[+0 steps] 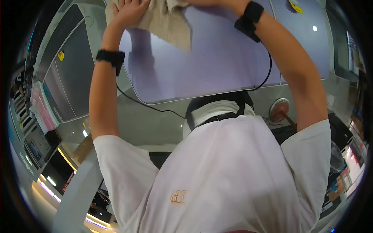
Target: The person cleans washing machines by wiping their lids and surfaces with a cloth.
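My left hand (130, 12) rests on a beige cloth (171, 31) at the top of the view. Its visible fingers are stretched out over the fabric, and the tips run past the frame's upper edge. Under the cloth is a smooth lavender panel (202, 73) with a pale rim and rounded corners. My right hand (219, 2) reaches in from the right, close to the cloth's bunched upper part. Most of that hand is cut off, so its fingers cannot be made out. A black band with a cable circles each wrist.
A yellow sticker (295, 6) marks the panel's right part, beyond a seam. To the left stands a dark grey panelled unit (66, 70), with a pink box (42, 106) beside it. A round reddish object (279, 110) is on the floor to the right.
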`<state>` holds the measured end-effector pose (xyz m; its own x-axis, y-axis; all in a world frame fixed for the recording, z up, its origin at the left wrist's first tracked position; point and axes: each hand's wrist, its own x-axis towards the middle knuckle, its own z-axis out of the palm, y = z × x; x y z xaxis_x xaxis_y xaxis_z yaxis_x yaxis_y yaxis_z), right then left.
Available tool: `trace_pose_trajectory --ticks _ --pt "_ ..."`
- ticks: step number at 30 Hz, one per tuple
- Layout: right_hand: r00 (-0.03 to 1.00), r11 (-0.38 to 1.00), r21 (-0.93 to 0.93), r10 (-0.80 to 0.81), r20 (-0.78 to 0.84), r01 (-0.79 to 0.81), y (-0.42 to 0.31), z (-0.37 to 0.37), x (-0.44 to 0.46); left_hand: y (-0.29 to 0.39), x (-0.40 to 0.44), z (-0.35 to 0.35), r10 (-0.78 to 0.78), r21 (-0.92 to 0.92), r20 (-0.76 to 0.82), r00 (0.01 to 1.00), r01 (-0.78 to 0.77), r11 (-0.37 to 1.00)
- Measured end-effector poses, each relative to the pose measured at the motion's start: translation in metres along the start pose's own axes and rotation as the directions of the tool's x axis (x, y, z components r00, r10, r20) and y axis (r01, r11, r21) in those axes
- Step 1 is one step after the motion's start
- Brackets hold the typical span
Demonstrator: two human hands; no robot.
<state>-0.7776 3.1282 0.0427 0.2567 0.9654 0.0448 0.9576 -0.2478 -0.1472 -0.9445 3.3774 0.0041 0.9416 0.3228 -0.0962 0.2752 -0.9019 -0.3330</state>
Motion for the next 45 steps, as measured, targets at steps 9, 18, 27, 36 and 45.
trace_pose_trajectory --ticks 9,18,27,36,45 --pt "0.998 0.998 0.042 -0.033 -0.047 0.035 -0.091 0.014 -0.177 0.095 -0.192 -0.034 0.100 -0.466 -0.141 0.985 -0.155 0.871" --pt "0.968 0.958 0.153 0.229 0.099 -0.242 -0.130 0.004 -0.290 0.134 -0.263 -0.059 0.144 -0.491 -0.022 0.989 -0.136 0.861" --pt "0.888 0.916 0.104 0.400 -0.228 -0.387 -0.119 0.032 -0.231 0.165 -0.240 -0.072 0.085 -0.512 -0.029 0.996 -0.088 0.854" --pt "0.786 0.858 0.278 0.509 -0.352 -0.432 -0.165 0.032 -0.225 0.180 -0.239 -0.066 0.022 -0.522 -0.019 1.000 -0.029 0.852" --pt "0.783 0.851 0.338 0.511 -0.356 -0.401 -0.088 0.028 -0.316 0.271 -0.224 -0.111 0.392 -0.498 -0.043 0.919 -0.359 0.789"
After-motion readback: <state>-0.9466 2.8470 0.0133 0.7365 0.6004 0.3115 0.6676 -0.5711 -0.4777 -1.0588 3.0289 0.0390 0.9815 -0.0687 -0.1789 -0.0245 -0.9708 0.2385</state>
